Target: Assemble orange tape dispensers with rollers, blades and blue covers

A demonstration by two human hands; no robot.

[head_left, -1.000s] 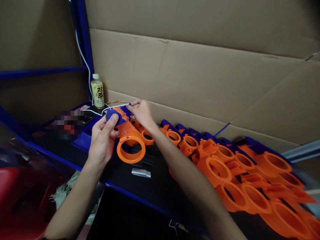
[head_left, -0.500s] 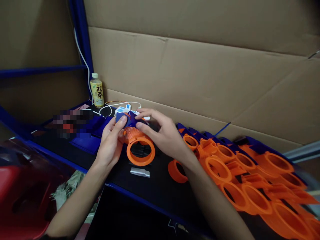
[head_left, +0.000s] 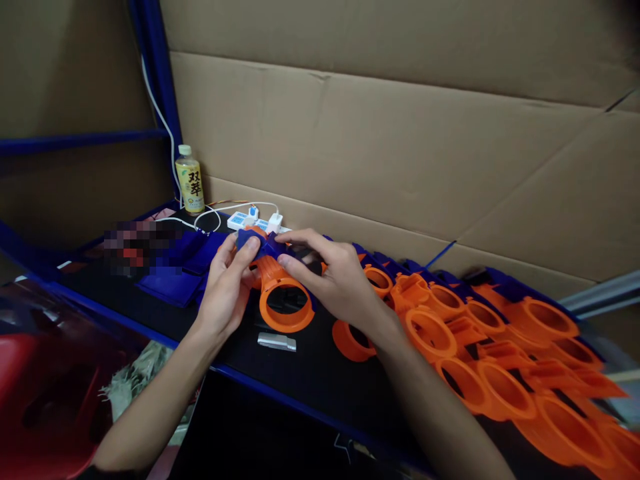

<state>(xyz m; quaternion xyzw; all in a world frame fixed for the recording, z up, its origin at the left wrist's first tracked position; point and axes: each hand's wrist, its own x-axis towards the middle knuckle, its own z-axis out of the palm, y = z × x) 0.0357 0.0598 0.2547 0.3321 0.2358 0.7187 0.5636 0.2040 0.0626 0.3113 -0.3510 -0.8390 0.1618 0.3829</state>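
We have an orange ringed plastic part held over the black surface. Our left hand pinches it, fingers narrow; our right hand touches its blue flap, though whether gripping, we cannot tell. 1 silvery strip lies nearer us; similar orange parts crowd rightward.

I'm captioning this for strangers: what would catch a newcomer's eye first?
Probably the crowd of bright orange ringed parts, spread over the black tabletop's right side. Next, at centre, the similar orange-and-blue ringed part gripped by the left hand, with the right hand at its blue end. Then the yellow-labelled bottle, upright at back left.
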